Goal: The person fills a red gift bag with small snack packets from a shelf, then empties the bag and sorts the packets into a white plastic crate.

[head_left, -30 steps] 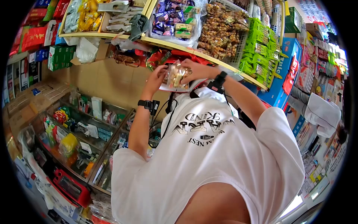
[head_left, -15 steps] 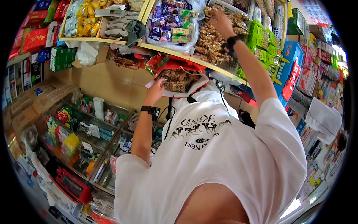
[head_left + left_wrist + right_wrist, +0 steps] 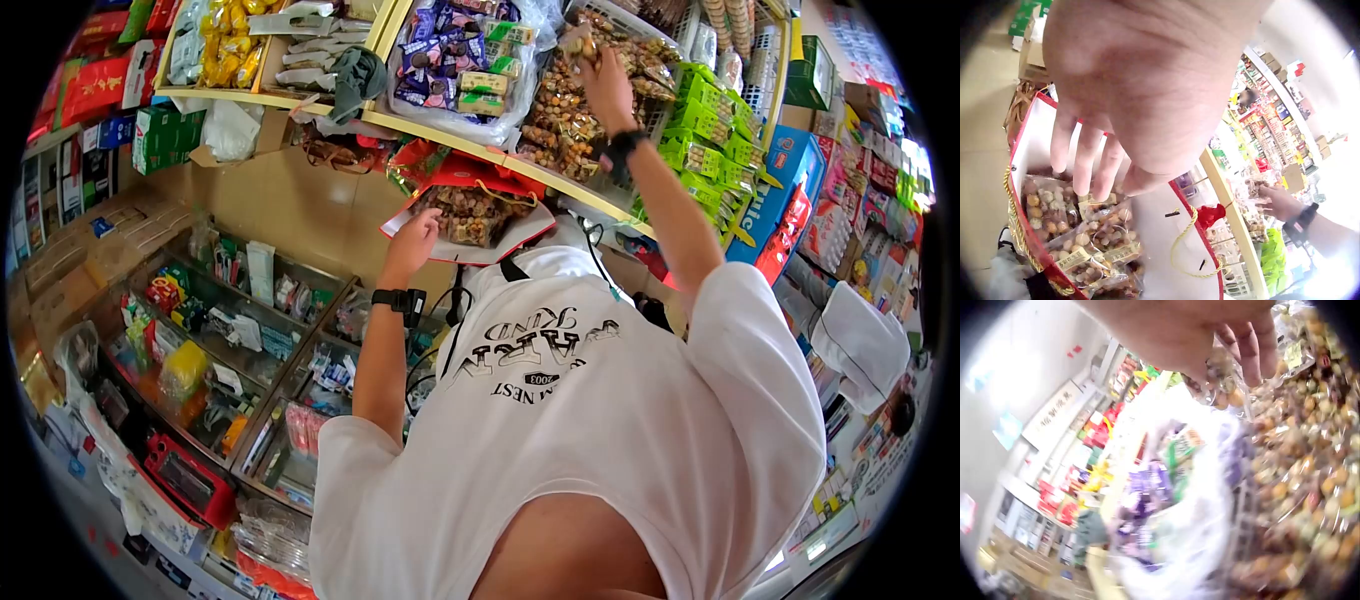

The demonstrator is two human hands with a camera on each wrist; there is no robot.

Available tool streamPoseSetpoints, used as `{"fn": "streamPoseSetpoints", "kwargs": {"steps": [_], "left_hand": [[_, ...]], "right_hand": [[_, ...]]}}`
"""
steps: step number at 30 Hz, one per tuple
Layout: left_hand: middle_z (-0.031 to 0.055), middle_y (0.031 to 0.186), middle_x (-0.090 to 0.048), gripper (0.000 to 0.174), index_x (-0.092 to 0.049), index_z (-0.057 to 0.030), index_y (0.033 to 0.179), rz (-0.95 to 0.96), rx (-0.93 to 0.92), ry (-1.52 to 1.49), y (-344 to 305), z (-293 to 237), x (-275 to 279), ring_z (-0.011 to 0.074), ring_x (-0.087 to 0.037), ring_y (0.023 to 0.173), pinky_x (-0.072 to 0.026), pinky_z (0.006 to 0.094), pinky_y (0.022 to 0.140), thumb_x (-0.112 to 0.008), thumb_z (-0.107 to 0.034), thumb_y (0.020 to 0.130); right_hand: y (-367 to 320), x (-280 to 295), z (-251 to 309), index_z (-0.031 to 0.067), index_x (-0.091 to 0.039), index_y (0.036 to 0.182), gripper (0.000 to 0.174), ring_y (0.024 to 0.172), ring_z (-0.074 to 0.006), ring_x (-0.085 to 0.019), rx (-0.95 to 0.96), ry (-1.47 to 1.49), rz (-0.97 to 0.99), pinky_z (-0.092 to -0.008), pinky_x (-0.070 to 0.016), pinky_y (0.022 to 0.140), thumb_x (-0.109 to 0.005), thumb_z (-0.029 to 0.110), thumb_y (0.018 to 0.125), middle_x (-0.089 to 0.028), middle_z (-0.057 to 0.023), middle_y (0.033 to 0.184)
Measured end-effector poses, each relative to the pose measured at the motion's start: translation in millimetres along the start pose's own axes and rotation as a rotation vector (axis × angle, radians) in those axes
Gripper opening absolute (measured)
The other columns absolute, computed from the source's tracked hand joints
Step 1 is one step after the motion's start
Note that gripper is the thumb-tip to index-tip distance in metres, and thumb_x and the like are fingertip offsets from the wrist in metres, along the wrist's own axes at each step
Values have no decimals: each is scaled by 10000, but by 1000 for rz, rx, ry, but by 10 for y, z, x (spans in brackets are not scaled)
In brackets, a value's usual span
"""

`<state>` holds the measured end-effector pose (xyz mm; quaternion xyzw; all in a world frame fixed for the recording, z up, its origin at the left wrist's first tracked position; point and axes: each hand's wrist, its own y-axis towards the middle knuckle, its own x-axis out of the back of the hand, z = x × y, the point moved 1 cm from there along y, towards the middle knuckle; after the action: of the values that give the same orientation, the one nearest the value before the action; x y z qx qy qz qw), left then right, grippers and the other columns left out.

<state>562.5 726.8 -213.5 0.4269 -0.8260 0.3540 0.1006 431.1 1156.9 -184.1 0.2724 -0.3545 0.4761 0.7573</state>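
Observation:
My left hand (image 3: pixel 414 243) is at the near left edge of an upright gift bag (image 3: pixel 518 240) with a red rim and white inside. In the left wrist view its fingers (image 3: pixel 1087 156) extend loosely over the bag's mouth, holding nothing. Inside lie several clear packets (image 3: pixel 1088 240) of round brown snacks with paper labels. Over the shelf basket my right hand (image 3: pixel 608 95) pinches a clear snack packet (image 3: pixel 1222 378) between thumb and fingers. Beneath it spreads a pile of similar packets (image 3: pixel 560 118), seen close up in the right wrist view.
Left of the pile, a plastic-lined bin holds purple-wrapped sweets (image 3: pixel 435 70). Green packets (image 3: pixel 700 125) stand to its right. The shelf's yellow edge (image 3: pixel 480 142) runs just beyond the bag. A glass display case (image 3: pixel 250 380) is at the left, with a blue box (image 3: pixel 790 165) at the right.
One second ago both hands held a clear packet over the bag. The right hand then moved up and right to the pile, where it now grips a packet. The left hand stayed by the bag.

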Motion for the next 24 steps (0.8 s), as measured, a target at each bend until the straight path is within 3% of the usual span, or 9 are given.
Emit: {"fn": "streamPoseSetpoints", "kwargs": {"steps": [3,5,7,9,11,14,17,21,24], "left_hand": [[107,1080,-699,283,-608,-66,1239,-68,-101,-111,78,-108,78,232,-662,963,-520,372,776,-576,-144,968],[85,1129,-676,298,-601,-67,1264,-69,-111,-253,206,-75,106,205,-639,992,-510,348,820,-559,-179,990],[63,1178,-652,317,-594,-68,1289,-53,-113,-387,259,-80,184,179,-616,1021,-499,325,863,-543,-214,1012],[78,1158,-661,320,-586,-66,1273,82,211,-729,287,-101,251,143,-585,879,-495,292,769,-470,-276,1060],[90,1066,-680,353,-575,-53,1283,109,261,-715,263,-149,297,152,-593,841,-493,294,785,-488,-299,1046],[111,1044,-692,357,-580,-44,1278,117,10,-293,396,317,177,169,-624,874,-501,309,805,-535,-275,1010],[134,1061,-692,358,-590,-32,1263,172,55,-160,410,408,129,192,-646,933,-501,314,830,-574,-238,970],[129,1007,-703,330,-617,-51,1239,165,-7,-152,467,382,35,213,-668,893,-513,329,794,-592,-206,948],[124,964,-708,313,-630,-63,1223,145,-9,-88,516,164,-34,231,-680,858,-521,337,763,-600,-193,939]], "right_hand": [[-681,232,493,8,-616,1098,396,750,-298,-656,-187,325,224,-416,-512,656,-653,368,940,-679,-183,877],[-1091,291,830,13,-650,1091,367,776,-256,-647,-26,360,464,-381,-507,710,-680,334,915,-682,-144,901],[-1385,243,1072,17,-664,1133,352,838,-306,-665,-28,528,603,-389,-511,775,-692,281,901,-694,-163,955],[-1447,243,1132,14,-667,1145,354,872,-325,-674,-20,426,576,-391,-520,785,-696,264,896,-702,-176,994],[-1360,208,938,22,-665,1157,356,877,-328,-677,-27,393,500,-393,-524,786,-688,267,900,-705,-172,1003],[-1078,401,493,76,-668,1177,366,921,-337,-681,-81,249,255,-406,-534,809,-658,321,906,-714,-149,1041],[-584,572,-231,51,-588,1261,436,1106,-386,-609,112,-169,-38,-438,-514,923,-692,179,858,-612,-193,1215],[-110,639,-715,314,-265,1557,860,1396,-382,-380,30,-615,129,-543,-445,1049,-758,245,856,-310,-86,1590],[182,425,-847,404,-162,1574,940,1473,-399,-237,10,-944,288,-626,-414,1057,-771,337,861,-137,-37,1657]]}}
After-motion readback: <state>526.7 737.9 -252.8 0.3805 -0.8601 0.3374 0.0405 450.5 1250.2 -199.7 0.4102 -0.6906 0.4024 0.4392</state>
